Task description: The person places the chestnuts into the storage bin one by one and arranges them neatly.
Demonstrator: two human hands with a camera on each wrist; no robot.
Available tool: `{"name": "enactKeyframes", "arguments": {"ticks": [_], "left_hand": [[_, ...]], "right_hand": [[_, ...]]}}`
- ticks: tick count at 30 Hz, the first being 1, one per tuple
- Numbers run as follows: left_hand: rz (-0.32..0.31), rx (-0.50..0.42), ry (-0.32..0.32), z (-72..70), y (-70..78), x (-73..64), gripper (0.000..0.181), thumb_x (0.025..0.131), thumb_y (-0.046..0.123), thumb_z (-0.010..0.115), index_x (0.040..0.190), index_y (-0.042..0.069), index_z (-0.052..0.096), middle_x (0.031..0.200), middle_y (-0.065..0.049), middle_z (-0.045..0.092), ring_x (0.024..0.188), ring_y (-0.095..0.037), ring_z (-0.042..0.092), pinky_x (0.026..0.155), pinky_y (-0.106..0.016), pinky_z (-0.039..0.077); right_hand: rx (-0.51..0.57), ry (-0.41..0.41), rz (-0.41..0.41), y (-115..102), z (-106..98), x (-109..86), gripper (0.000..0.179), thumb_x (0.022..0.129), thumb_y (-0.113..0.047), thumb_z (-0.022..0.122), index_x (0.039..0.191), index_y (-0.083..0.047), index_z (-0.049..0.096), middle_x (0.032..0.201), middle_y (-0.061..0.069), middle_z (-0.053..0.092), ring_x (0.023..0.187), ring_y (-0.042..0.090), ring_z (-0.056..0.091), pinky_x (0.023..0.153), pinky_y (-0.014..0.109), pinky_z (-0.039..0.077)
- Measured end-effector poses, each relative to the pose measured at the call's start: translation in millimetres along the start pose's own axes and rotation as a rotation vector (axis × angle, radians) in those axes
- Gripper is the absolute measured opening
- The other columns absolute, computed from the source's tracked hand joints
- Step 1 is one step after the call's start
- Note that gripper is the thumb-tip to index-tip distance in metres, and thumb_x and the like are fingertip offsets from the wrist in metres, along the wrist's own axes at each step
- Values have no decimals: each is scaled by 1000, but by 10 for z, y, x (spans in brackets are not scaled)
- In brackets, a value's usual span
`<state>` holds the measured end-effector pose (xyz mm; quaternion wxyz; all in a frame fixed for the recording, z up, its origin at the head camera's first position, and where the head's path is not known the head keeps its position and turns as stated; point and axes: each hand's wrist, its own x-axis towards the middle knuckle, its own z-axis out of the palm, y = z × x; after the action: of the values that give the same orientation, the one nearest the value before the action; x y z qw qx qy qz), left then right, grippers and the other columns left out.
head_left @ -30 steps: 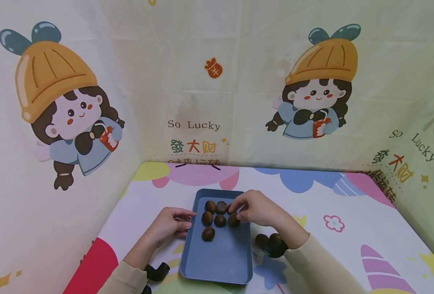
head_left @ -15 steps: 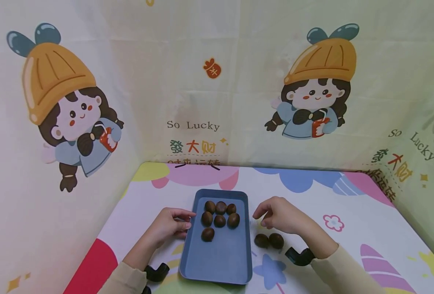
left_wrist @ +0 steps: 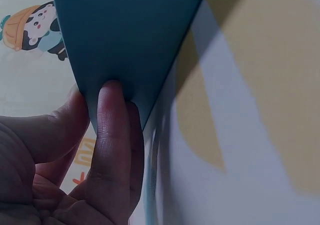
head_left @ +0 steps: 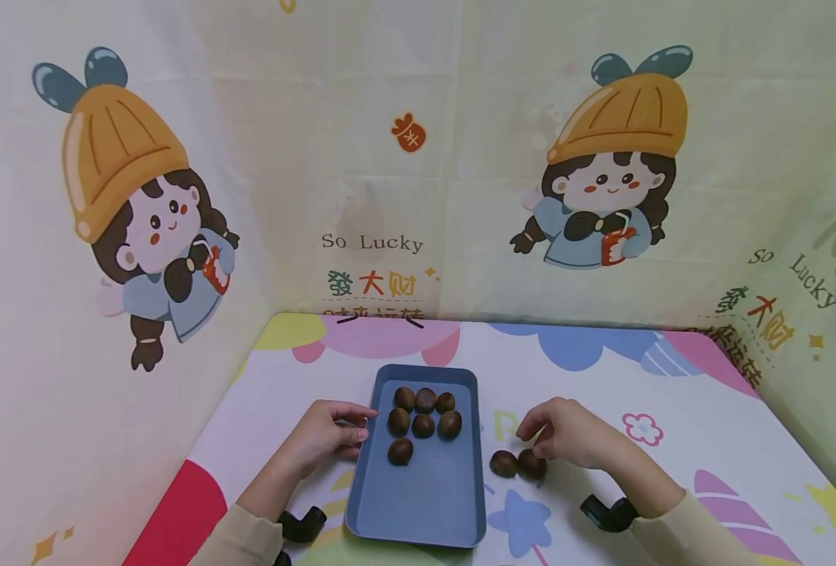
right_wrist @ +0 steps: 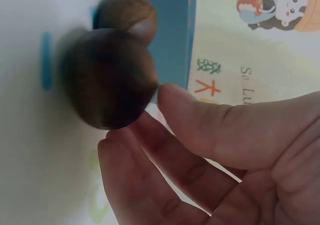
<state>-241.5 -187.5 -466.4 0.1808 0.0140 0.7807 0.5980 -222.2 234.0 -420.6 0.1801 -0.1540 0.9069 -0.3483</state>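
Note:
A blue-grey tray [head_left: 418, 503] bears several brown chestnuts: two rows at the far end and a single chestnut [head_left: 400, 451] below their left side. My left hand [head_left: 328, 434] touches the tray's left side; in the left wrist view its fingers lie along the outer wall [left_wrist: 130, 40], thumb at the edge. To the tray's right, two chestnuts lie side by side on the table. My right hand [head_left: 577, 432] is at the right-hand chestnut [right_wrist: 102, 80], thumb and fingertips spread right at its edge. The other chestnut [right_wrist: 125, 15] is just beyond it.
The patterned tabletop [head_left: 602, 377] meets a printed cloth backdrop [head_left: 474, 196] at the back and sides. Black wrist-worn pieces show beside both sleeves, one near the left forearm [head_left: 269, 479].
My right hand has let go of a chestnut in the tray's upper right and moved right and down to the two table chestnuts. The left hand stays at the tray.

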Motion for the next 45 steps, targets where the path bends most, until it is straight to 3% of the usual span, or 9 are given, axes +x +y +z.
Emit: {"name": "enactKeyframes", "arguments": {"ticks": [14,26,45], "left_hand": [[-3,-5,2,4,3,-4,37,93,-4,79,130,-3,76,111,-20,75,81,-16,72,69,-36,68],[-4,-14,4,7,12,6,36,93,-3,78,129,-3,76,113,-21,76,82,-16,74,69,-34,68],[-1,-18,-2,-9,-17,20,36,94,-3,78,129,-3,76,113,-18,78,83,-17,75,71,-36,68]], "right_hand": [[172,-133,-62,176,44,-103,27,81,7,80,105,-5,80,95,6,80,87,17,74,70,25,63],[128,-100,-105,168,37,-126,26,78,9,80,97,-9,78,88,3,78,82,15,73,68,25,62],[4,-33,-153,-158,-25,-30,24,84,-1,84,100,-19,79,93,-6,78,91,11,74,77,25,58]]}}
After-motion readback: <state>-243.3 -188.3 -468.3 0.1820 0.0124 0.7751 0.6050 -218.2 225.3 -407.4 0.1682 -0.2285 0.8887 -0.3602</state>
